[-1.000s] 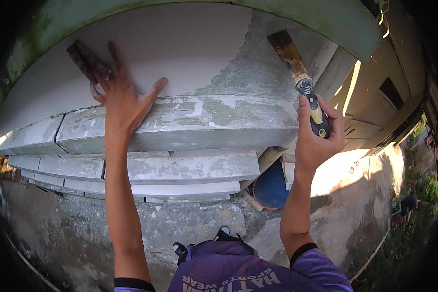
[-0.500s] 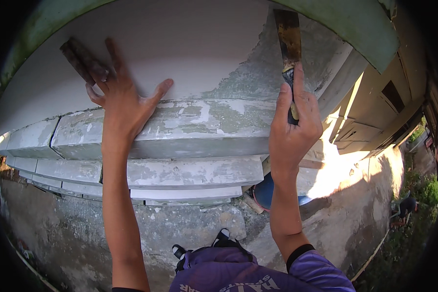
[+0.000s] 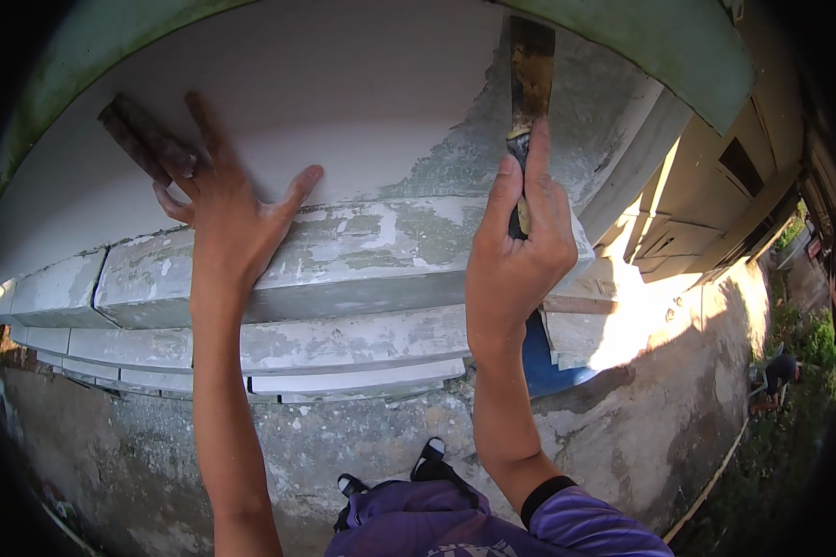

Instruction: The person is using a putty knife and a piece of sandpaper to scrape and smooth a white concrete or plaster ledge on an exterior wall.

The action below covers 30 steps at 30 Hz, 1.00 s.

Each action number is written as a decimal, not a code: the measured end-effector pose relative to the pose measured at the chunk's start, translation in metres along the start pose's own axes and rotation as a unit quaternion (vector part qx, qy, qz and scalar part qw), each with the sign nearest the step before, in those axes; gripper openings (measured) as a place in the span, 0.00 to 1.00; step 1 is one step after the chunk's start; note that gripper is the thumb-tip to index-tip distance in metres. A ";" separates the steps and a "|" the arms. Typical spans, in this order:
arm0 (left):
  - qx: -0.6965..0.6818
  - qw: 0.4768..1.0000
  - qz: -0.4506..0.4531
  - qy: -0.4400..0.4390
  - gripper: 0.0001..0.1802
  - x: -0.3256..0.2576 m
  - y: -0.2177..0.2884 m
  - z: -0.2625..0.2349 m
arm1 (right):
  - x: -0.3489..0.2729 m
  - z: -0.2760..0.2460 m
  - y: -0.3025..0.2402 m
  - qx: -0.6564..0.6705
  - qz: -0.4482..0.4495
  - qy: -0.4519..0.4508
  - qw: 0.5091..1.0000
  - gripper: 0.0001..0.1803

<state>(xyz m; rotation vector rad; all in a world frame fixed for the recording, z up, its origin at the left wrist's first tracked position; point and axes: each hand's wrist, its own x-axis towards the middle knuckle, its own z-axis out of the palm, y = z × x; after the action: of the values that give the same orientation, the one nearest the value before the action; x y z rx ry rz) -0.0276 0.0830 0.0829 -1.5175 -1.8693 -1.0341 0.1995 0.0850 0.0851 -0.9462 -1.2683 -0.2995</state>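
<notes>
My right hand (image 3: 518, 251) grips the handle of a putty knife (image 3: 529, 79), its stained blade pressed upward against the grey, patchy part of the white wall (image 3: 362, 102). My left hand (image 3: 223, 200) lies flat on the wall with fingers spread, holding a second dark scraper (image 3: 139, 139) between the fingers against the surface. Below both hands runs a stepped moulding ledge (image 3: 362, 260) with flaking grey-white coating.
A green-painted band (image 3: 678, 46) curves above the wall. A blue object (image 3: 543, 367) sits under the ledge at the right. Rough concrete ground (image 3: 344, 446) lies far below. A beige building (image 3: 715, 195) stands to the right, with a person (image 3: 776, 376) crouching near greenery.
My right hand has turned the putty knife upright and moved it left and up the wall. The left hand has stayed in place with its scraper.
</notes>
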 end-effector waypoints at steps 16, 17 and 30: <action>0.050 0.998 0.026 0.033 0.72 0.000 -0.002 0.008 | 0.003 0.005 -0.004 -0.013 -0.018 0.018 1.000 0.21; 0.044 0.998 0.028 0.032 0.72 -0.001 -0.002 0.008 | 0.002 0.006 -0.004 -0.004 -0.021 0.019 1.000 0.21; 0.051 0.998 0.004 0.021 0.74 -0.002 -0.002 0.006 | -0.012 -0.011 0.001 -0.046 0.004 -0.031 0.998 0.23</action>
<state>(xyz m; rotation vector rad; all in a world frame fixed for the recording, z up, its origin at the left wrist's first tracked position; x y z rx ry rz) -0.0282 0.0868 0.0776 -1.4331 -1.8566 -0.9439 0.2040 0.0739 0.0741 -1.0459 -1.3160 -0.3276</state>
